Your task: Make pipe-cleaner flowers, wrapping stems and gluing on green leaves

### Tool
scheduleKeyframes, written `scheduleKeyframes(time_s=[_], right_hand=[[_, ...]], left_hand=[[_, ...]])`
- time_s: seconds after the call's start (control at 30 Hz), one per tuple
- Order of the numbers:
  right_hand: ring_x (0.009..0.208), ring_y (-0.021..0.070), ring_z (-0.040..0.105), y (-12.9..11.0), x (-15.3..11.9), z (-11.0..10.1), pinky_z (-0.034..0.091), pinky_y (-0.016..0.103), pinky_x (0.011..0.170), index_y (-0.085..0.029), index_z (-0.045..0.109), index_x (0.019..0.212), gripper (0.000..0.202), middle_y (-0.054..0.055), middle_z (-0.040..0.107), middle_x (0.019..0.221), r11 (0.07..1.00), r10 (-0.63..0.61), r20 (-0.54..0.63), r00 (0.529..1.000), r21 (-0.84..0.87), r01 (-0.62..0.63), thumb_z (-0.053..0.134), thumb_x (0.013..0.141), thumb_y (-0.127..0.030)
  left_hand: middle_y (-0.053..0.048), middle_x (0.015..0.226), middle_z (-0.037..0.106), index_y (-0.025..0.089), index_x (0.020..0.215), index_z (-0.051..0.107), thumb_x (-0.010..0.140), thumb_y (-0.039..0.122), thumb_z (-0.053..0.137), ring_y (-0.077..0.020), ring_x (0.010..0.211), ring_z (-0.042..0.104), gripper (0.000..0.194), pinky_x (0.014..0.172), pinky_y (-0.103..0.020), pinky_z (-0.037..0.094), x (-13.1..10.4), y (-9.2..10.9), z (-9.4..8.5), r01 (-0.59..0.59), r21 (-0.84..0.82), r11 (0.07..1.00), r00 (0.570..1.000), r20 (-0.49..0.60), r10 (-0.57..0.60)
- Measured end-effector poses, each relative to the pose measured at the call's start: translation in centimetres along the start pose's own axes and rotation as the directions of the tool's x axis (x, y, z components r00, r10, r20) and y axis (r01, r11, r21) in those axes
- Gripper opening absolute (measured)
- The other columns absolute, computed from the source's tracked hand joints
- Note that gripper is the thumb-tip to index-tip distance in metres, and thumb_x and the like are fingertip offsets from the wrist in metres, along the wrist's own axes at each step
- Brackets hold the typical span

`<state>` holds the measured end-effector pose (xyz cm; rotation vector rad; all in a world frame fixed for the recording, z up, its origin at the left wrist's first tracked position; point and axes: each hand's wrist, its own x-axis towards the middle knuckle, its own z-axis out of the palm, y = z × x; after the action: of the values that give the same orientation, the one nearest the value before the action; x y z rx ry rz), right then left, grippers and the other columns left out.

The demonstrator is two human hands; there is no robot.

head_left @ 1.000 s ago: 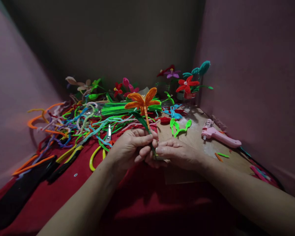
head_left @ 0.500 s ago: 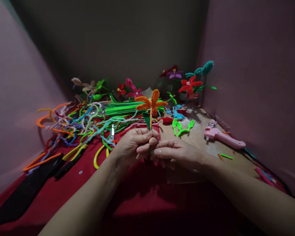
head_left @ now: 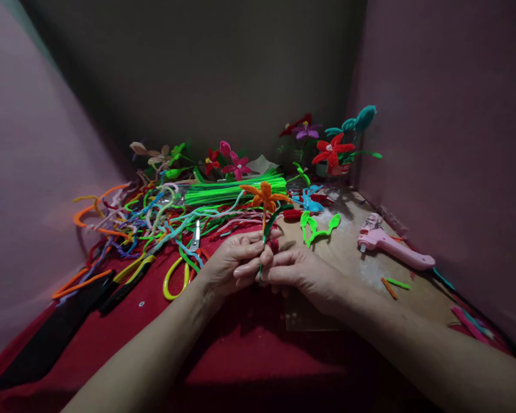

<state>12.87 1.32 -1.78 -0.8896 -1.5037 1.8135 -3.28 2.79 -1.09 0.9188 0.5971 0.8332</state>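
Note:
An orange pipe-cleaner flower (head_left: 264, 198) stands upright between my hands, with an orange upper stem, a dark green leaf (head_left: 276, 219) and green wrapped round the lower stem. My left hand (head_left: 241, 256) pinches the stem just below the leaf. Lower down, my right hand (head_left: 294, 268) closes its thumb and fingers on the green lower part of the stem. The fingertips of both hands nearly meet there and hide some of the stem. Bright green pipe-cleaner leaves (head_left: 318, 228) lie just beyond my right hand.
A pink glue gun (head_left: 395, 246) lies on the board (head_left: 348, 252) at right. Scissors (head_left: 176, 278), pliers (head_left: 129, 284) and tangled pipe cleaners (head_left: 141, 223) are at left. A bright green bundle (head_left: 232, 190) lies behind the hands; finished flowers (head_left: 333, 149) stand at the back.
The orange flower has sunk lower and tipped away, and its dark green leaf has swung from the left of the stem to the right. Both hands still grip the stem.

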Motion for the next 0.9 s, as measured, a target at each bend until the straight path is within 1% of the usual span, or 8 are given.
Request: scheduleKeyframes(time_s=[0.17,0.27,0.4,0.47,0.57,0.67,0.77,0.9], right_hand=[[0.053,0.0084,0.038,-0.5,-0.6,-0.2,0.028,0.023,0.051,-0.013,0.063,0.062,0.017,-0.003,0.047,0.055,0.984,-0.052,-0.014,0.999,-0.173,0.049,0.057,0.073,-0.025],[0.054,0.0096,0.04,-0.9,-1.9,-0.1,0.028,0.024,0.051,-0.013,0.061,0.061,0.026,-0.002,0.048,0.055,0.936,-0.051,-0.039,0.998,-0.351,0.034,0.053,0.079,-0.029],[0.065,0.0118,0.048,-0.3,-3.2,-0.2,0.035,0.023,0.059,-0.015,0.065,0.073,0.023,0.0,0.056,0.067,0.873,-0.224,-0.047,0.974,-0.454,0.178,0.048,0.084,-0.024],[0.065,0.0118,0.05,0.2,-3.3,-0.6,0.036,0.023,0.061,-0.016,0.065,0.072,0.023,0.0,0.057,0.068,0.832,-0.284,-0.027,0.958,-0.503,0.232,0.045,0.085,-0.02],[0.068,0.013,0.052,0.8,-3.0,-1.1,0.038,0.024,0.063,-0.016,0.064,0.069,0.022,0.002,0.06,0.071,0.715,-0.344,-0.035,0.938,-0.658,0.238,0.047,0.082,-0.015],[0.076,0.0158,0.055,1.3,-3.0,-1.3,0.04,0.026,0.069,-0.016,0.067,0.078,0.019,0.005,0.064,0.08,0.565,-0.406,-0.01,0.914,-0.789,0.243,0.048,0.079,-0.013],[0.081,0.018,0.055,2.0,-3.1,-1.0,0.041,0.028,0.074,-0.017,0.067,0.081,0.019,0.006,0.064,0.081,0.414,-0.474,0.017,0.88,-0.878,0.24,0.049,0.081,-0.015],[0.085,0.0186,0.055,2.5,-2.9,-0.7,0.041,0.029,0.078,-0.016,0.065,0.077,0.016,0.008,0.063,0.09,0.302,-0.511,-0.003,0.859,-0.937,0.176,0.05,0.083,-0.017]], left_hand=[[0.004,0.052,0.052,0.01,0.096,0.057,0.082,0.02,0.057,0.0023,0.026,0.024,0.018,0.031,-0.012,0.022,-0.1,0.2,0.1,-0.016,0.05,0.999,0.999,-0.041,0.018],[0.004,0.057,0.052,0.011,0.092,0.058,0.081,0.02,0.057,0.0033,0.027,0.022,0.014,0.029,-0.011,0.017,-0.3,0.2,0.5,0.002,0.059,0.998,0.998,-0.059,0.002],[0.005,0.054,0.05,0.012,0.091,0.058,0.081,0.023,0.056,0.0017,0.027,0.022,0.015,0.028,-0.011,0.017,-0.3,-0.3,1.1,0.031,0.107,0.994,0.999,-0.038,-0.027],[0.004,0.055,0.052,0.012,0.092,0.057,0.081,0.023,0.056,0.0013,0.028,0.023,0.015,0.03,-0.012,0.018,0.0,-0.6,1.1,0.034,0.158,0.987,0.999,-0.042,-0.027],[0.001,0.061,0.057,0.012,0.092,0.055,0.081,0.025,0.055,0.0009,0.03,0.027,0.016,0.031,-0.013,0.019,0.6,-0.8,1.1,0.021,0.245,0.969,0.998,-0.062,-0.006],[0.002,0.059,0.055,0.013,0.089,0.054,0.078,0.027,0.057,-0.0008,0.031,0.03,0.018,0.032,-0.014,0.02,1.4,-0.9,1.1,0.085,0.361,0.929,0.996,-0.04,-0.076],[0.007,0.05,0.046,0.015,0.081,0.052,0.074,0.033,0.058,-0.0028,0.031,0.029,0.02,0.031,-0.016,0.019,2.3,-1.2,1.3,0.172,0.539,0.825,0.985,-0.09,-0.146],[0.009,0.038,0.037,0.018,0.064,0.048,0.072,0.041,0.056,-0.0051,0.028,0.026,0.026,0.031,-0.018,0.017,3.1,-1.4,1.5,0.197,0.685,0.702,0.979,-0.17,-0.109]])
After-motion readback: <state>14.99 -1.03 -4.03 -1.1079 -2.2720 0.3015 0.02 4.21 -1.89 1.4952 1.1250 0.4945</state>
